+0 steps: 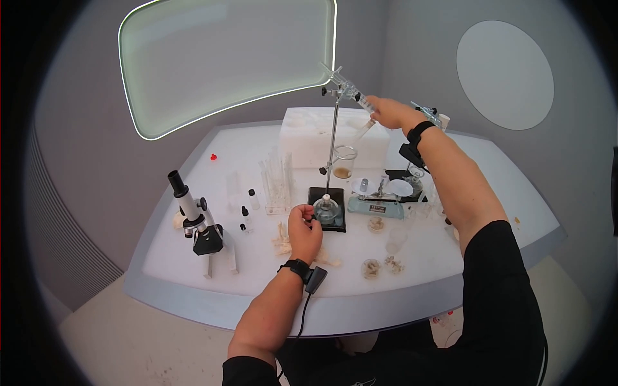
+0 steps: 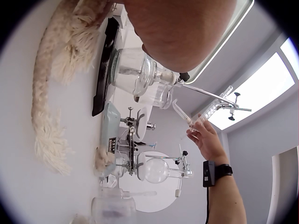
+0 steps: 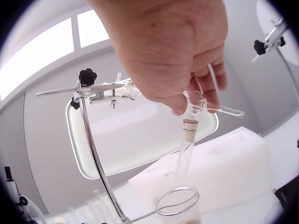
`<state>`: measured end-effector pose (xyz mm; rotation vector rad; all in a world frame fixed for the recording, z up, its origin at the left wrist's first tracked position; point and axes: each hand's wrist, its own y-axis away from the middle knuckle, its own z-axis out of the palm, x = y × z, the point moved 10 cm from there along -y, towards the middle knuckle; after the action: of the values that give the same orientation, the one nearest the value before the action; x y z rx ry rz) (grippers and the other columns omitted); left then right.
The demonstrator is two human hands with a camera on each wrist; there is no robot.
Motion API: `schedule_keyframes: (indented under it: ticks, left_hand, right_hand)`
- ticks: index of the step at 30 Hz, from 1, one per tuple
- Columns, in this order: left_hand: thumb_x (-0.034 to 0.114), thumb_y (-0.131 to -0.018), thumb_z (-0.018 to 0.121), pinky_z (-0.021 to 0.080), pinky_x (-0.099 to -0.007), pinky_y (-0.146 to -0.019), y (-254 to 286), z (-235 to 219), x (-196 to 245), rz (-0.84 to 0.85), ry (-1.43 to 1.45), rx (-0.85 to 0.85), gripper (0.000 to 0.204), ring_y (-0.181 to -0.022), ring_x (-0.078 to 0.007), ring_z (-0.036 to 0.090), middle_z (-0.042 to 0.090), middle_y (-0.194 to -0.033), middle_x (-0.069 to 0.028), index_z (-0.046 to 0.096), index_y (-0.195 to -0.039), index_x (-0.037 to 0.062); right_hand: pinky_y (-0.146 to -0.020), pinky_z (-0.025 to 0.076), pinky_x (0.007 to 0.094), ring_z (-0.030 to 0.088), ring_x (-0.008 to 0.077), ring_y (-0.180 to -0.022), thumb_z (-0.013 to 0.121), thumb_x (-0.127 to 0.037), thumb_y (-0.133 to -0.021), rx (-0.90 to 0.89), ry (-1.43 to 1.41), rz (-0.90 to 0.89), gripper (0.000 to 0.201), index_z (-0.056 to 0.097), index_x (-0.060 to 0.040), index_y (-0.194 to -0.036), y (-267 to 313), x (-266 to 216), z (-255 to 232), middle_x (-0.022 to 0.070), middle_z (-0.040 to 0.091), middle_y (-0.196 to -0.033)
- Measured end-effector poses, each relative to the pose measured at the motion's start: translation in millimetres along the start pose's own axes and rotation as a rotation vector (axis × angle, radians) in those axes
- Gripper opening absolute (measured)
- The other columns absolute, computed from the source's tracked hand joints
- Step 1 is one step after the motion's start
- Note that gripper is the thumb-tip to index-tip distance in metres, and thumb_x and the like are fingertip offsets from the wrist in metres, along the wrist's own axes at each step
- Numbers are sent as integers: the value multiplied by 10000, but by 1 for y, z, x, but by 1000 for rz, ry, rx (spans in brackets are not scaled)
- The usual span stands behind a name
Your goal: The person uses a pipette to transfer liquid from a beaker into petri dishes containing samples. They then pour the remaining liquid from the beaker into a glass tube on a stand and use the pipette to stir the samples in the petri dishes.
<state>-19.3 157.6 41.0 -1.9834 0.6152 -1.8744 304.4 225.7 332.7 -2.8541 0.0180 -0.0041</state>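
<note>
My right hand (image 1: 388, 112) grips the lower end of a glass condenser (image 1: 348, 87), which slants in the clamp at the top of a metal stand (image 1: 333, 138). In the right wrist view, thumb and fingers are around its glass end with a side tube (image 3: 229, 111); a pale stopper (image 3: 189, 130) joins it to a glass tube (image 3: 185, 157) slanting down. My left hand (image 1: 304, 233) is low at the stand's black base (image 1: 333, 226), fingers curled beside a glass alcohol lamp (image 1: 327, 211). I cannot tell whether those fingers hold anything.
A beaker (image 1: 345, 164) with brown contents is at the stand's ring. Right of it stand a balance (image 1: 376, 207) and a second stand with a round flask (image 2: 157, 171). Test tubes (image 1: 277, 186), dropper bottles (image 1: 245, 212) and a microscope (image 1: 196, 219) are left. A white foam block (image 1: 302, 138) stands behind.
</note>
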Motion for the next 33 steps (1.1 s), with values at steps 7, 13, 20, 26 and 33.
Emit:
schedule_keyframes:
  ticks: [7,13,20,26,33]
  left_hand:
    - [-95,-883,681,583,-341,-896,0,1,-2,-8,-2,-5,405,-1032,-206,642,673,-1167,-108,651,-1272,13]
    - [-97,-880,680,587,-338,-894,0,3,-3,-21,-1,-12,410,-1033,-203,639,670,-1166,-105,652,-1273,15]
    - [-119,-882,671,573,-290,-841,1,1,-2,13,-17,17,399,-996,-157,641,691,-1143,-79,661,-1253,25]
    - [-121,-880,663,568,-283,-835,0,1,-3,0,-5,15,398,-984,-151,632,688,-1139,-77,660,-1252,21]
    - [-123,-880,662,561,-273,-821,0,2,-4,-12,-8,12,395,-977,-141,624,685,-1135,-71,660,-1248,19]
  right_hand:
    - [-1068,569,544,730,461,-1260,642,-176,-1124,23,48,26,600,436,-125,-1685,8,0,-18,254,771,-1368]
    - [-1078,564,517,727,433,-1245,604,-156,-1145,-3,38,26,516,497,-189,-1649,20,-2,-35,209,768,-1348]
    - [-1212,422,623,703,414,-1268,566,-181,-1176,83,196,-29,551,506,-273,-1717,25,2,-53,202,752,-1359]
    - [-1233,351,554,696,349,-1273,592,-172,-1167,185,238,-32,482,572,-203,-1647,22,6,-75,139,790,-1278]
    - [-1216,350,521,700,325,-1253,613,-172,-1158,200,257,-11,320,684,-166,-1470,25,3,-86,107,802,-1270]
